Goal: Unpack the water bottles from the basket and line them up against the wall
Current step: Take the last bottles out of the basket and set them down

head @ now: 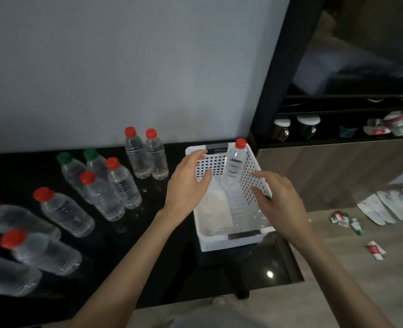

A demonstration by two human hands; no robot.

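Basket (219,242), white with holes in its walls, sits on the black tabletop (148,245) under both my hands, its far end near the wall (101,67). My left hand (188,183) is over the basket's left side, fingers loosely spread toward the far corner and the thumb inside the rim. It holds nothing, and I cannot tell whether it touches the plastic. My right hand (278,197) is above the right side, fingers splayed and relaxed, empty.

Between my hands a red-capped bottle (234,176) leans inside the basket, base down on the bottom, cap up at the far right corner and poking above the rim. Just under my right fingers more clear plastic shows in the basket, too blurred to make out.

Left of my left hand, two red-capped bottles (136,155) stand upright side by side, close to the wall. Farther left and nearer me is a cluster of four bottles (122,185), two green-capped behind and two red-capped in front. Beyond those, far out to my left, four more bottles (65,211) stand well apart from the wall, the nearest one cut off by the edge of my view.
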